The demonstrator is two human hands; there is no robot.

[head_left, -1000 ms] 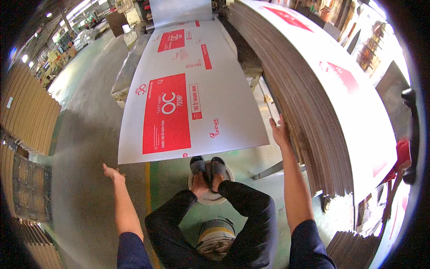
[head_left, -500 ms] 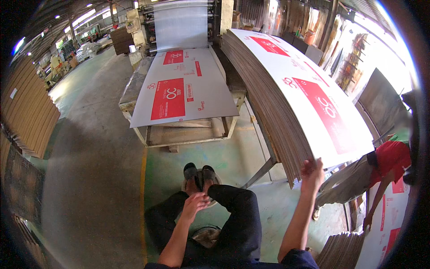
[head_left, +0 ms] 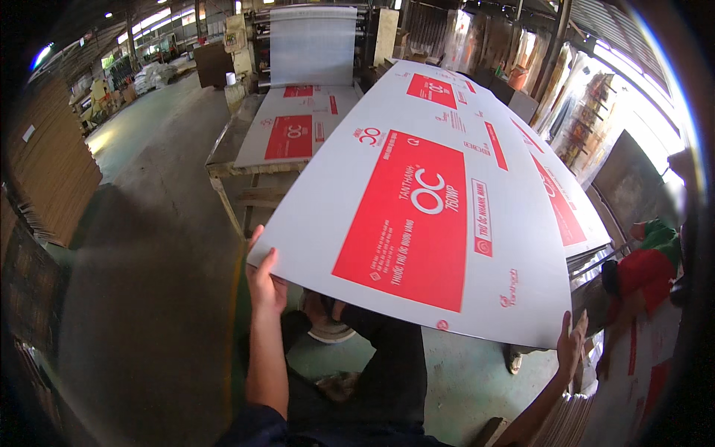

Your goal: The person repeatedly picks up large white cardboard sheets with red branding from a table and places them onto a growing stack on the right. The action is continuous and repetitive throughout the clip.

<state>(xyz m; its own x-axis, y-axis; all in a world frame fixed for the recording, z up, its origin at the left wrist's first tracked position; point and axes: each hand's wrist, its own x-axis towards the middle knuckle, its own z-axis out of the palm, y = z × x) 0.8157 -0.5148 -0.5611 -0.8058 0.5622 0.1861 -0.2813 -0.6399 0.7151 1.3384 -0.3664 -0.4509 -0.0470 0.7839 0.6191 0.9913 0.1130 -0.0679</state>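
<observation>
A large white cardboard sheet [head_left: 406, 223] with red printed panels stretches across the middle, held up by both of my hands. My left hand [head_left: 267, 279] grips its near left corner, thumb on top and fingers underneath. At the near right corner my right hand [head_left: 572, 343] closes on the edge. The sheet's far part reaches over the stack of printed sheets [head_left: 577, 223] on the right and hides much of it. Beyond my left hand, another printed sheet [head_left: 257, 147] lies on the machine's feed table [head_left: 217, 160], partly covered by the held one.
Behind the table stands a machine with rollers and pale film [head_left: 313, 48]. Tall brown cardboard stacks [head_left: 56, 175] line the left. At the right, a co-worker in red [head_left: 644, 272] bends near more printed sheets. My feet are on a round base under the sheet.
My left hand has come up from my lap to the sheet's left corner. The sheet has come off the stack toward me and leftward, with my right hand on its other corner.
</observation>
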